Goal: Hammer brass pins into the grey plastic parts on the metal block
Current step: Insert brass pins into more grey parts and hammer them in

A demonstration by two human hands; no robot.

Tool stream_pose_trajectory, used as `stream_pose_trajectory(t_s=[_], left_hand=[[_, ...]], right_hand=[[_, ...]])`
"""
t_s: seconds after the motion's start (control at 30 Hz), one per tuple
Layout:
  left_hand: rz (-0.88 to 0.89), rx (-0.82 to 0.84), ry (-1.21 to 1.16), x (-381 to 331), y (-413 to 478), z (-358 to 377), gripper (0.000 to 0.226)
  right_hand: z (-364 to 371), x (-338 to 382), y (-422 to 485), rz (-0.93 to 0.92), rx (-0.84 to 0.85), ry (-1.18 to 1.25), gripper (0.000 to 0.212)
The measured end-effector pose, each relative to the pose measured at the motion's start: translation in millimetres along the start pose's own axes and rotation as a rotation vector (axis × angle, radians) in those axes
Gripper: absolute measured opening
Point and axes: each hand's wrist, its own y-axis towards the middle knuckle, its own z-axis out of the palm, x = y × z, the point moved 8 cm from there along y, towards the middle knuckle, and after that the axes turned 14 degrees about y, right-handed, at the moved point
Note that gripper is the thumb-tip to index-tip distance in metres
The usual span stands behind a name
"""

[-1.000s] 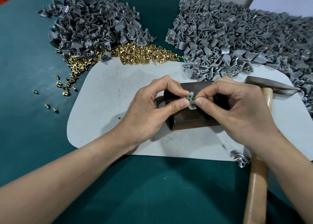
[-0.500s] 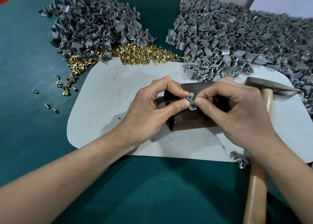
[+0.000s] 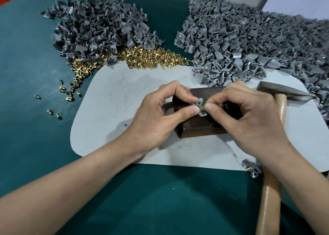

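Note:
A dark metal block (image 3: pixel 199 129) sits on a pale mat (image 3: pixel 115 99). Over the block, my left hand (image 3: pixel 160 117) pinches a small grey plastic part (image 3: pixel 200 105) between thumb and forefinger. My right hand (image 3: pixel 245 117) pinches a brass pin (image 3: pixel 204 107) against the part's right side; only the pin's tip shows. A hammer (image 3: pixel 277 137) with a wooden handle lies to the right, its steel head beyond my right hand and its handle passing under my wrist.
A heap of grey parts (image 3: pixel 96 28) lies at the back left, with loose brass pins (image 3: pixel 142 58) in front of it. A larger heap of grey parts (image 3: pixel 258 44) fills the back right. One grey part with a pin (image 3: pixel 252 167) lies by the mat's near edge. Green table surface (image 3: pixel 160 199) surrounds the mat.

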Motion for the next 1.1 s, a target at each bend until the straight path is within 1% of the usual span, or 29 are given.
stream_pose_trajectory(t_s=[0.3, 0.63, 0.83, 0.97, 1.1], left_hand=[[-0.007, 0.01, -0.03, 0.2, -0.7, -0.2, 0.014], [0.008, 0.003, -0.02, -1.1, -0.4, 0.3, 0.016], [0.006, 0.005, -0.029, -0.6, -0.1, 0.5, 0.014], [0.013, 0.001, -0.034, -1.1, 0.3, 0.7, 0.015], [0.025, 0.0, -0.013, -1.3, 0.6, 0.9, 0.013]], right_hand=[[1.3, 2.3, -0.4, -0.021, -0.005, -0.049, 0.008], [2.8, 6.6, 3.3, -0.06, 0.085, -0.095, 0.006], [3.0, 6.9, 4.6, -0.073, 0.095, -0.11, 0.009], [4.4, 10.3, 4.9, -0.111, 0.103, -0.161, 0.008], [4.0, 8.7, 5.2, -0.097, 0.108, -0.148, 0.008]])
